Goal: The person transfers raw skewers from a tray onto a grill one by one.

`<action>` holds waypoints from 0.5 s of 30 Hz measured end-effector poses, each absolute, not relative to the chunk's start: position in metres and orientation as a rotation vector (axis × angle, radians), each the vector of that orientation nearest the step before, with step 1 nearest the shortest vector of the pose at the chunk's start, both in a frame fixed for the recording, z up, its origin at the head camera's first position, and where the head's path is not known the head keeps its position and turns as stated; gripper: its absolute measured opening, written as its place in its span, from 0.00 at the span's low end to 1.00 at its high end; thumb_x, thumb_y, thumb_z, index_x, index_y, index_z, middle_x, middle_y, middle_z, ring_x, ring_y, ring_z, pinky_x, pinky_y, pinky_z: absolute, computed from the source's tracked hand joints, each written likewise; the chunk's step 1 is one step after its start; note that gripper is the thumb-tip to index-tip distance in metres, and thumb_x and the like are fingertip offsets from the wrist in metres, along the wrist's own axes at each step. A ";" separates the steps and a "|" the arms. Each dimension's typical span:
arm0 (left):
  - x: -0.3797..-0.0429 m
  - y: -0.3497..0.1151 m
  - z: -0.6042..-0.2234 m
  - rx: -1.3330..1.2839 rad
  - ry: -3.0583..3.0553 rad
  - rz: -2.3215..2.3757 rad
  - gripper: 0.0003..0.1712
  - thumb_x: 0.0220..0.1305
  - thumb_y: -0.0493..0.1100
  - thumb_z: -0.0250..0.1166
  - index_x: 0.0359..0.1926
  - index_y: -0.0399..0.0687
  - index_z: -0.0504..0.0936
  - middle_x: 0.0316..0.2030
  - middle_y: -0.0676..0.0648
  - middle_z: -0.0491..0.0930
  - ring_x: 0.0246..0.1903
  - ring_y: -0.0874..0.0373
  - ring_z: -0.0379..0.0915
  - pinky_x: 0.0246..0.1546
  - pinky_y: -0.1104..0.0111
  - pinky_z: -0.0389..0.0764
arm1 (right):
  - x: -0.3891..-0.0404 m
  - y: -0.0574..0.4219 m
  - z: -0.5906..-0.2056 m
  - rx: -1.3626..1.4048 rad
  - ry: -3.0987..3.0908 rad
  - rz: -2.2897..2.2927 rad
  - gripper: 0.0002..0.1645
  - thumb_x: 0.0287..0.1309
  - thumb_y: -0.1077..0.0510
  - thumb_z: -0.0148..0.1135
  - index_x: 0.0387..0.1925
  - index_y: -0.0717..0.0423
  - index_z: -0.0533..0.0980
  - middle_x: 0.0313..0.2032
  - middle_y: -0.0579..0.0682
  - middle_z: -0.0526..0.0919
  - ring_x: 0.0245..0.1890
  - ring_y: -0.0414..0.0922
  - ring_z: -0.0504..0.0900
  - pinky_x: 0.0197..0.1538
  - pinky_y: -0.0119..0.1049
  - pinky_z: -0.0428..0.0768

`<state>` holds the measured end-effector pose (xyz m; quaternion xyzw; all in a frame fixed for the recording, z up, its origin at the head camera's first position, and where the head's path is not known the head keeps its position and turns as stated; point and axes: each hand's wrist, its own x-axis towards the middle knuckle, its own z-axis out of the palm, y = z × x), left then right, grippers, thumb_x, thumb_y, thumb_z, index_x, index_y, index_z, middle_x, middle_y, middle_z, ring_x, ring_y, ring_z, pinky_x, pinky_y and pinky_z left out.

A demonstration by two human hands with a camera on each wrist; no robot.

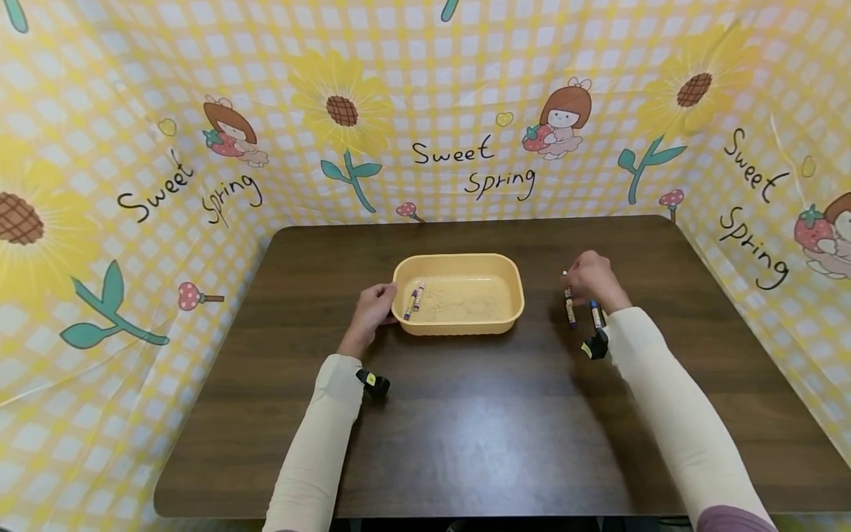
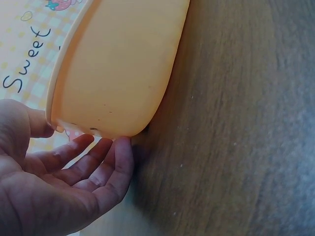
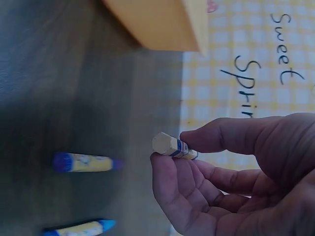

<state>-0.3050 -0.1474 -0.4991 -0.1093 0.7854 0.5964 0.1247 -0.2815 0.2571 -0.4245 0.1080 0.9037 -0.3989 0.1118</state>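
Note:
My left hand holds the left end of a yellow plastic basin; in the left wrist view, the thumb is at the rim and the curled fingertips touch the outer wall. Two crayons with pale wrappers lie inside at that end. To the basin's right, my right hand pinches a white crayon between thumb and fingers above the table. Beneath that hand, a purple crayon and a blue crayon lie on the wood, apart from each other.
The brown wooden table carries the basin and the loose crayons. A yellow checked cloth with flowers and "Sweet Spring" lettering hangs along the back and both sides. Black wrist cameras sit on both sleeves.

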 end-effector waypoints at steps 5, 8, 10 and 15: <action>-0.304 -0.147 -0.498 -0.316 2.290 1.746 0.29 0.78 0.59 0.52 0.67 0.45 0.74 0.56 0.41 0.77 0.44 0.54 0.78 0.44 0.65 0.87 | -0.286 0.258 -0.442 0.333 2.612 -1.175 0.06 0.54 0.69 0.60 0.24 0.68 0.79 0.17 0.48 0.75 0.18 0.44 0.81 0.34 0.46 0.89; -0.303 -0.147 -0.497 -0.309 2.289 1.754 0.29 0.78 0.59 0.52 0.67 0.45 0.75 0.56 0.40 0.77 0.44 0.53 0.78 0.45 0.63 0.87 | -0.288 0.255 -0.451 0.322 2.618 -1.099 0.11 0.53 0.69 0.59 0.17 0.64 0.77 0.13 0.48 0.74 0.16 0.45 0.79 0.30 0.43 0.88; -0.303 -0.146 -0.497 -0.307 2.289 1.756 0.29 0.78 0.59 0.52 0.67 0.45 0.75 0.56 0.40 0.77 0.44 0.53 0.79 0.47 0.62 0.87 | -0.288 0.253 -0.456 0.315 2.633 -1.045 0.13 0.53 0.69 0.57 0.15 0.62 0.74 0.14 0.49 0.73 0.16 0.46 0.79 0.28 0.43 0.87; -0.302 -0.147 -0.499 -0.312 2.289 1.755 0.29 0.78 0.59 0.51 0.67 0.45 0.74 0.56 0.40 0.77 0.43 0.54 0.79 0.46 0.63 0.87 | -0.284 0.249 -0.469 0.284 2.687 -0.976 0.10 0.54 0.69 0.52 0.19 0.62 0.67 0.17 0.53 0.73 0.15 0.48 0.80 0.25 0.42 0.87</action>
